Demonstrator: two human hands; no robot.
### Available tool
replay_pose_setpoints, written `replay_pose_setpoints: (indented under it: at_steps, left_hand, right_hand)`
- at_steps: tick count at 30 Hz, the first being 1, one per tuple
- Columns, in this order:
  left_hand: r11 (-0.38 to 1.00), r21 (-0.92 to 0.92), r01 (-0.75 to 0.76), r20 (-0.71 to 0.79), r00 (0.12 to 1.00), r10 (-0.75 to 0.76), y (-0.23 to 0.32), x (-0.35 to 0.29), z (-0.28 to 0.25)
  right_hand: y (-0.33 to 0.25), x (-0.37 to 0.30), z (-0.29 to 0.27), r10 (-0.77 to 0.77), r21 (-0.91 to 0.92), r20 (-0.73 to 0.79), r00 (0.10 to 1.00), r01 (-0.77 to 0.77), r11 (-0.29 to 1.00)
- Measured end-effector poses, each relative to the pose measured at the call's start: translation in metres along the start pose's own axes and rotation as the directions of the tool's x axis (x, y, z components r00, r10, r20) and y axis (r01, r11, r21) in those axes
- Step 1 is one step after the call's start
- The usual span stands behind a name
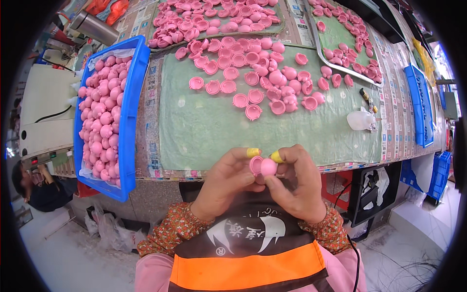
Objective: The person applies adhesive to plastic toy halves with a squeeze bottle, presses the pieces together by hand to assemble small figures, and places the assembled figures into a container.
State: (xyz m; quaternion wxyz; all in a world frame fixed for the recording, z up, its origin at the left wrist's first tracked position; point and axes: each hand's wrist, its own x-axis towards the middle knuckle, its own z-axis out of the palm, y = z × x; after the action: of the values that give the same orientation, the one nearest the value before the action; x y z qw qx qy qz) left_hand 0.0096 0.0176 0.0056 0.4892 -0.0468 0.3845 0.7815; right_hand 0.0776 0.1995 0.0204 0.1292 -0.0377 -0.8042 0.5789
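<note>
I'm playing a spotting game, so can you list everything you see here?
Cupped piece: one, pink, left hand
Domed piece: one, pink, right hand
Loose pieces: uncountably many, pink, on and behind the mat
Mat: one, green, tabletop
Metal-rimmed tray: one, silver rim, back right
Crate: one, blue, left
Balls: uncountably many, pink, inside the crate
Bottle: one, whitish, mat's right side
Flask: one, silver, back left
Plastic bags: several, clear, lower-left floor
Another person: one, dark clothing, far left
Apron: one, black and orange, bottom centre
Sleeves: two, flowery orange-brown, wrists
Hands: two, yellow fingertip covers, centre
Edge clutter is too blurry to list.
</note>
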Motion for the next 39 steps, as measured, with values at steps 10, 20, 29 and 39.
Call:
replay_pose_setpoints:
  at_steps: [10,20,29,39]
  left_hand:
    - [0.993,0.052,-0.111,0.066,0.992,0.107,-0.004,-0.002,0.002]
    - [0.885,0.275,-0.377,0.097,0.926,0.365,-0.018,-0.001,-0.007]
    - [0.891,0.318,-0.323,0.1,0.946,0.307,-0.012,-0.003,-0.002]
    - [0.977,0.131,-0.17,0.099,0.983,0.158,-0.005,-0.003,0.001]
  right_hand:
    - [0.002,-0.008,0.009,0.008,0.007,0.006,1.0,-0.008,1.0]
    - [0.016,-0.015,0.004,0.216,0.425,0.163,0.963,-0.266,0.865]
    - [0.02,-0.015,0.002,0.209,0.483,0.177,0.962,-0.27,0.833]
    - [0.008,-0.01,0.011,-0.028,0.033,-0.072,0.997,0.03,0.999]
